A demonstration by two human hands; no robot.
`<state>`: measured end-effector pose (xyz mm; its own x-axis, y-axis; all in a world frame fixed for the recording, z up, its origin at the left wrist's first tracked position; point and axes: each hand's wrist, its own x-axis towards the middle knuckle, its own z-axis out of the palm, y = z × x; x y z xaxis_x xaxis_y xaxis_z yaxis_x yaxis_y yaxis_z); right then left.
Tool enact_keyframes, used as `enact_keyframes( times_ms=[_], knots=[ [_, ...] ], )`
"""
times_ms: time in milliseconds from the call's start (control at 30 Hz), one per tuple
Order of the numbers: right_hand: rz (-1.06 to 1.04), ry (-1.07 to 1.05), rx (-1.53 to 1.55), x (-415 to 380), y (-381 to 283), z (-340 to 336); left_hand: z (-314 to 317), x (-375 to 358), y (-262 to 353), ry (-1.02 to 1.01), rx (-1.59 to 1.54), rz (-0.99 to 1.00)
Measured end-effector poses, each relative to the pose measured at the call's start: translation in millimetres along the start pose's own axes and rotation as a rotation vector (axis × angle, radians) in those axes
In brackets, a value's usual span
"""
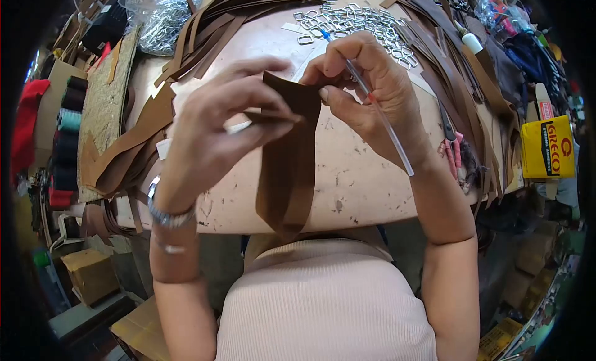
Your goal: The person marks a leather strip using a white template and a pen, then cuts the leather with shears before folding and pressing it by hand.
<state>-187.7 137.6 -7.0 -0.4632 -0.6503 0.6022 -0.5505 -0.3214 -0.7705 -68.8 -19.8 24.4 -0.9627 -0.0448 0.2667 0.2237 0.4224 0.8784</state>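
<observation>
A brown leather piece hangs over the table's front part, its pointed lower end near the edge. My right hand pinches its top right corner and also carries a clear pen with a blue tip between the fingers. On the other side, my left hand is blurred, with thumb and fingers closed on a small brown flap or strip in front of the leather piece. Whether that flap belongs to the same piece cannot be made out.
Metal rings lie at the back of the table. Brown strips are heaped at back left and right. Pink-handled scissors and a yellow adhesive box are at right, thread spools at left.
</observation>
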Motion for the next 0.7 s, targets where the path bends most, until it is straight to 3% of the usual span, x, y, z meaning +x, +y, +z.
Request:
enact_keyframes(
  times_ms=[33, 133, 233, 333, 533, 700],
  knots=[
    [-0.046, -0.001, -0.103, -1.4, 4.4, -2.6, 6.0, 5.1, -10.5, 0.026, -0.035, -0.033],
    [0.313, -0.104, -0.431, -17.9, 13.7, -26.6, 7.5, 8.6, -31.8, 0.097, -0.092, -0.249],
    [0.135, -0.302, -1.063, -46.4, 40.5, -49.9, 10.5, -1.3, -53.9, 0.198, -0.372, -0.180],
    [0.242, -0.405, -1.225, -54.6, 39.6, -56.6, 17.6, -4.3, -63.1, 0.245, -0.528, -0.142],
    [0.104, -0.268, -1.162, -58.6, 44.8, -61.3, 31.2, -1.4, -62.6, 0.299, -0.571, -0.094],
    [0.157, -0.028, -0.391, -50.3, -1.2, -7.0, 47.4, 1.3, -41.1, 0.389, -0.701, -0.031]
  ],
)
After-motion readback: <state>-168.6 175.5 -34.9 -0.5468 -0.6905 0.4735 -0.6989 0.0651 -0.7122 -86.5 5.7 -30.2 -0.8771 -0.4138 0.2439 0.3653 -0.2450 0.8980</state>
